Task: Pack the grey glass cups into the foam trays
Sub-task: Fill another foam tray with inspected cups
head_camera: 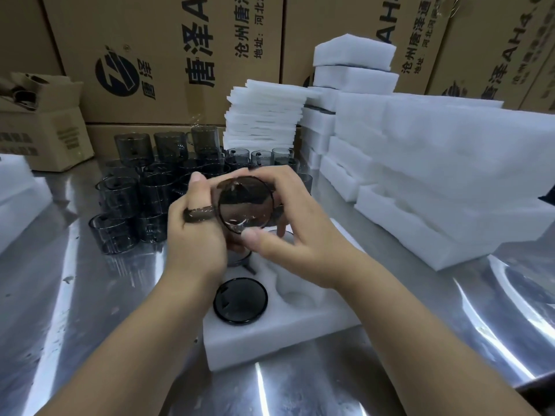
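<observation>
Tabletop point(90, 310): left hand point(195, 235), right hand point(297, 235) grip cup point(244, 205) over tray point(285, 331)

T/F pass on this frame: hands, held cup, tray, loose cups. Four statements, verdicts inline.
1. The left hand and right hand both grip one grey cup. True.
2. The foam tray beneath holds nothing. False: a seated cup fills its near-left pocket.
3. Loose cups stand on the table, left of the hands. True.
4. The grey cup sits in a tray pocket. False: it is held above the tray.
</observation>
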